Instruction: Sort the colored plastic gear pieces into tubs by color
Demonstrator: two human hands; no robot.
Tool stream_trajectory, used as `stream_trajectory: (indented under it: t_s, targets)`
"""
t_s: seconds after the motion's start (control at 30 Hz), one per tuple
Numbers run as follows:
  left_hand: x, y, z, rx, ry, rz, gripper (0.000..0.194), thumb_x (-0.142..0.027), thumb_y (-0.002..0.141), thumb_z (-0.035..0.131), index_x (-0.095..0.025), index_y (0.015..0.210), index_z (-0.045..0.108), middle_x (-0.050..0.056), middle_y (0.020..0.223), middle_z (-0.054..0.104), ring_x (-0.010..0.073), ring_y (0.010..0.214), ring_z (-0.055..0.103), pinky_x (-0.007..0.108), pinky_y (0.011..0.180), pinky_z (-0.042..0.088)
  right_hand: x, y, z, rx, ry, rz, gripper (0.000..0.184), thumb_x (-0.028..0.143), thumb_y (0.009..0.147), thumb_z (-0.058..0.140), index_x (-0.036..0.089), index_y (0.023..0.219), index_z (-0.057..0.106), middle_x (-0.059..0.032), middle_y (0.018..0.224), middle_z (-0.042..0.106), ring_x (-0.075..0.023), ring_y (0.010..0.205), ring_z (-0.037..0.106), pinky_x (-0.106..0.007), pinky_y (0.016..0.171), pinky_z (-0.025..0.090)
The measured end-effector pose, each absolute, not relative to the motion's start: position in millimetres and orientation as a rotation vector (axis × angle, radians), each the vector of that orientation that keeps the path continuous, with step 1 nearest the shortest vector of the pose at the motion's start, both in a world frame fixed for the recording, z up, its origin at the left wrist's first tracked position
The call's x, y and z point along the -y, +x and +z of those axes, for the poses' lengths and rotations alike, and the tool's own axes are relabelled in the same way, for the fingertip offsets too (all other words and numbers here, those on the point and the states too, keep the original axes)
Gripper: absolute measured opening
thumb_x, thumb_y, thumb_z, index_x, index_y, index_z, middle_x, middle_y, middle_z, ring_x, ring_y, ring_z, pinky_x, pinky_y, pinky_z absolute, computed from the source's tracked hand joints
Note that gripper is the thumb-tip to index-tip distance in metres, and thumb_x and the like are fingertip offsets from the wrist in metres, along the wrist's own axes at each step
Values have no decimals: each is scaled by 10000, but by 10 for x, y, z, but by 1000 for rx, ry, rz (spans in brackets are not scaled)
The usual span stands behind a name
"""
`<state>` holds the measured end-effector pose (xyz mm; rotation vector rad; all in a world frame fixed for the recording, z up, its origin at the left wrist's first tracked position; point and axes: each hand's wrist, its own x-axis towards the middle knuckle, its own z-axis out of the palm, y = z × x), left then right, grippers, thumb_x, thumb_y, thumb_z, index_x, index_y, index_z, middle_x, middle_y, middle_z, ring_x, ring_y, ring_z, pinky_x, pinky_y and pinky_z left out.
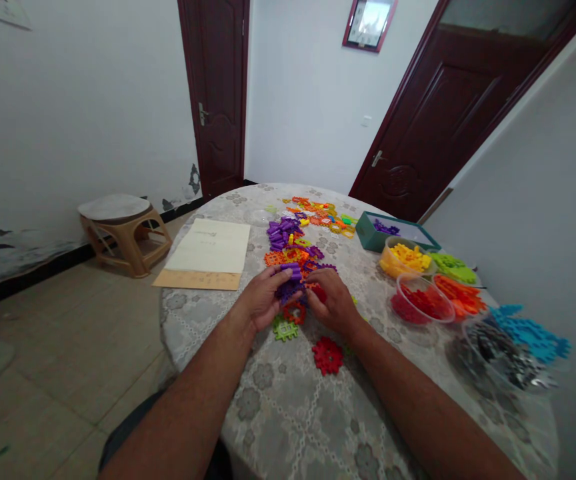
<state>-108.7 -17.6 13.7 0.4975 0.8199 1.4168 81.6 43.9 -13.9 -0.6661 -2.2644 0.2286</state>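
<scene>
Purple plastic pieces [291, 269], one cluster: clamped between thumb and fingers of the left grip [262, 299], apparently so that the opposite side is left exposed to the right grip [337, 301]. Right grip: fingers bent inward, close against the cluster; whether anything is pinched there cannot be told. Both grips are held low over the surface [293, 420], perhaps for steadiness.

Red toothed piece [328, 355], one: laid flat on the near side of the right grip. Green toothed piece [285, 329], one: laid just on the near side of the left grip, within easy reach.

Purple heap [282, 233] and mixed orange pieces [318, 212]: spread beyond both grips.

Right of the grips: yellow pieces [408, 258], red pieces [425, 301] and grey pieces [505, 353], held in clear tubs, seemingly divided by colour; purple pieces are contained in a green box [368, 233].

Left of the grips: pale sheet [213, 243], laid flat, clear of the pieces.
</scene>
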Motion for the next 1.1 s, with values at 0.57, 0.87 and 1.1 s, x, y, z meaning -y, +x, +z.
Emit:
stream_trajectory:
  t_s: [0.57, 0.87, 1.1]
  targets:
    - [138, -1198, 176, -874, 412, 1540, 255, -49, 767, 653, -147, 1002, 668, 79, 876, 736, 186, 795, 728, 347, 717, 667, -468, 910, -101, 2648, -911, 76, 256, 408, 940, 703, 193, 1078, 685, -94, 1054, 671, -259, 1023, 576, -370, 934, 417]
    - [129, -1146, 132, -860, 457, 1516, 218, -199, 795, 830, -153, 957, 691, 60, 917, 721, 159, 789, 692, 304, 686, 651, -505, 880, -44, 2215, -810, 290, 232, 266, 922, 682, 221, 1143, 623, -106, 1138, 686, -270, 1063, 635, -428, 962, 506]
    - [170, -1023, 87, -816, 560, 1397, 351, -115, 726, 843, -165, 1030, 675, 68, 959, 741, 157, 776, 707, 247, 654, 601, -280, 645, 29, 2191, -628, 377, 312, 252, 951, 703, 245, 1254, 628, -110, 1275, 693, -267, 1207, 633, -458, 1065, 505]
